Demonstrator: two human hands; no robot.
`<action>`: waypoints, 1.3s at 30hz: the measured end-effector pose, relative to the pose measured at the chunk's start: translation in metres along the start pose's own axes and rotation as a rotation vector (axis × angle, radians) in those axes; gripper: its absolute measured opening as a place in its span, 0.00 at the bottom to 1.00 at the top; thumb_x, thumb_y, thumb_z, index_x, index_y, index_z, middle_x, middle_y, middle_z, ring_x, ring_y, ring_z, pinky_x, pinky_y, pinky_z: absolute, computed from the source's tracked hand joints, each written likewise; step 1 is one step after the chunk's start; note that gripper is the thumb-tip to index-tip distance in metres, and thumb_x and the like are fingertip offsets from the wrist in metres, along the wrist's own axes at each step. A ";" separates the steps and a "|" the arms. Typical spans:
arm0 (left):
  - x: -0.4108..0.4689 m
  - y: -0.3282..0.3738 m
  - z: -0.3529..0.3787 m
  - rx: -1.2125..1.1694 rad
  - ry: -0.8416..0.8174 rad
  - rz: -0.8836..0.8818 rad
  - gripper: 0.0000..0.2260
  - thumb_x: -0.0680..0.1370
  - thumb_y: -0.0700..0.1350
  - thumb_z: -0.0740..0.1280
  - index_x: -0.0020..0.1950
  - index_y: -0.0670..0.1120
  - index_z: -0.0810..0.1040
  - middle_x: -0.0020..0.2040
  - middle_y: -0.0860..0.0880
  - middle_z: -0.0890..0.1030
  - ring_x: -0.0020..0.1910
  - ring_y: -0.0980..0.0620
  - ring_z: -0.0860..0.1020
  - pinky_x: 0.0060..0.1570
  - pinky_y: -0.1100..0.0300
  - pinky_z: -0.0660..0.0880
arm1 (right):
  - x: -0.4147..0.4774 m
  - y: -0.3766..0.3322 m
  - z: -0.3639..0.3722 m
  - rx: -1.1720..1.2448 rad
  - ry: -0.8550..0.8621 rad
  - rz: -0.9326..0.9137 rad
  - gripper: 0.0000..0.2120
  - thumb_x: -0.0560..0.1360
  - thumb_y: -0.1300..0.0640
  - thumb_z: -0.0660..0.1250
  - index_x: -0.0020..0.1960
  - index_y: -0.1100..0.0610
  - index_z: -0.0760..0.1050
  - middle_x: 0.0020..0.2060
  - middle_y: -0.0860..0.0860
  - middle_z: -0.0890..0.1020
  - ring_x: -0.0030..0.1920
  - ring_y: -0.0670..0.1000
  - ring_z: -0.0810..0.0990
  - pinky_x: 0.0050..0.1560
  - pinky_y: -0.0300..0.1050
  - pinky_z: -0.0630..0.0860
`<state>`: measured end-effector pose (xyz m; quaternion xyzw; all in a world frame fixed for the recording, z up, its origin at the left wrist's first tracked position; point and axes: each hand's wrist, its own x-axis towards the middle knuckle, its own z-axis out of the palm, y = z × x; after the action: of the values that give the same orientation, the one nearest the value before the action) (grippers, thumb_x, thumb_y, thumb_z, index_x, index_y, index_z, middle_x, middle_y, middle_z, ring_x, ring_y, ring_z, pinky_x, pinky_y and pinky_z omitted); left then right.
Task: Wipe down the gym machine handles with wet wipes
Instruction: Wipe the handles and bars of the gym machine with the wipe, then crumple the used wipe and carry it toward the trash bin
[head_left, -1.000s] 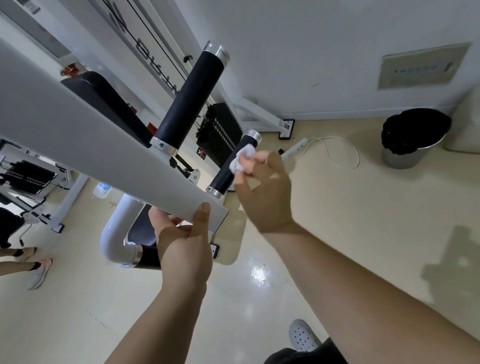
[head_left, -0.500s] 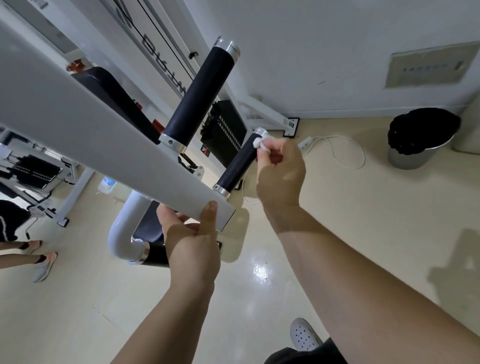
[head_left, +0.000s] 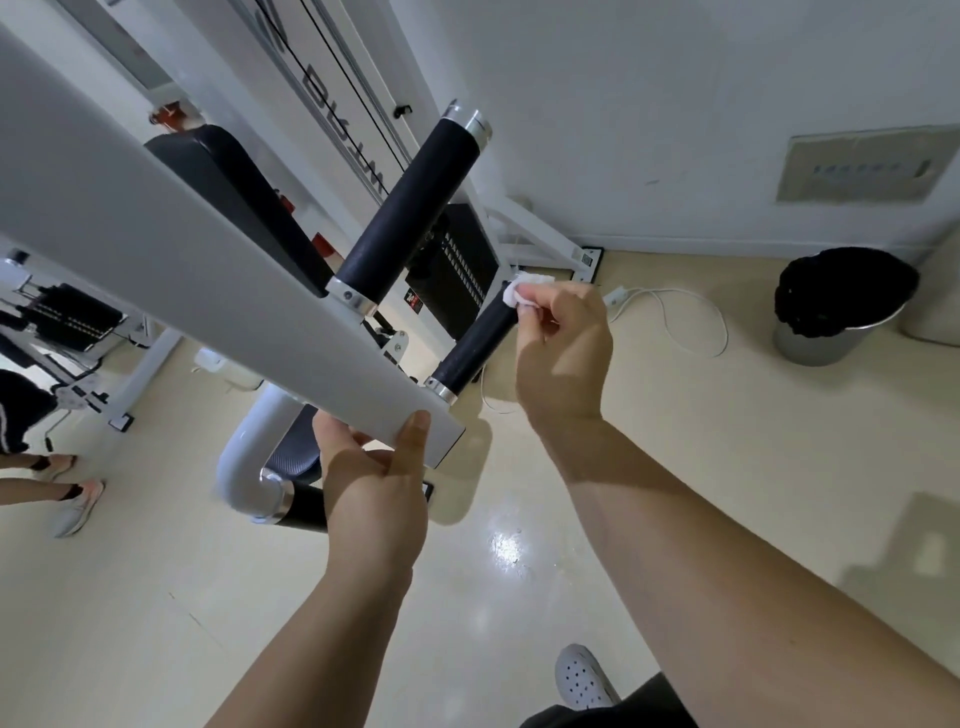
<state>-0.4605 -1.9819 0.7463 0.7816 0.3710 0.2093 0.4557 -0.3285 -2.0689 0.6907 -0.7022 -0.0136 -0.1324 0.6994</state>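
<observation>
**A:** Where is the wipe, and what is it touching?

**B:** A small bunched white wet wipe (head_left: 522, 294) sits just right of centre, pressed on the far tip of the lower handle (head_left: 475, 340), a short black grip with silver collars. The right hand (head_left: 563, 358) has its fingers pinched together on the wipe.

**A:** And the other hand?

**B:** The left hand (head_left: 376, 480), at about 6 o'clock from that handle, is clamped on the end of the flat white machine arm (head_left: 182, 270), thumb on top, apparently steadying it.

**A:** Which step is this?

**B:** I'd judge it is the wiping of the lower handle, at its end cap. The next move likely calls for drawing the wipe along the grip toward the near collar, turning around its barrel, with the arm held firm.

**A:** Other handles?

**B:** A longer black upper handle (head_left: 410, 208) rises toward 11 o'clock, and a curved white tube with a black grip (head_left: 306, 506) lies at 7 o'clock, partly behind the left hand. A lined bin (head_left: 836, 306) stands on the floor at 3 o'clock.
</observation>
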 end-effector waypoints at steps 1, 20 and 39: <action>-0.002 0.000 0.001 0.002 0.001 0.005 0.16 0.80 0.45 0.69 0.60 0.55 0.64 0.47 0.53 0.78 0.39 0.48 0.80 0.35 0.58 0.74 | -0.006 0.000 0.001 -0.056 -0.001 -0.051 0.10 0.77 0.72 0.65 0.52 0.62 0.83 0.51 0.49 0.76 0.49 0.36 0.76 0.53 0.26 0.71; -0.012 -0.001 0.003 0.016 0.015 -0.076 0.18 0.79 0.50 0.70 0.62 0.58 0.65 0.49 0.46 0.77 0.33 0.47 0.75 0.30 0.55 0.70 | -0.001 -0.045 -0.016 -0.601 -0.891 -0.684 0.11 0.78 0.63 0.65 0.57 0.57 0.82 0.53 0.53 0.78 0.52 0.52 0.73 0.55 0.43 0.71; -0.037 -0.018 -0.046 -0.144 -0.537 0.005 0.36 0.81 0.51 0.65 0.77 0.71 0.44 0.72 0.50 0.71 0.64 0.57 0.74 0.66 0.44 0.74 | -0.086 -0.040 -0.032 -0.395 -0.296 -0.190 0.13 0.77 0.68 0.64 0.52 0.56 0.84 0.45 0.40 0.77 0.42 0.42 0.77 0.50 0.32 0.72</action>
<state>-0.5219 -1.9796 0.7542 0.7757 0.2190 0.0215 0.5915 -0.4245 -2.0859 0.7115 -0.8326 -0.1554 -0.0934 0.5234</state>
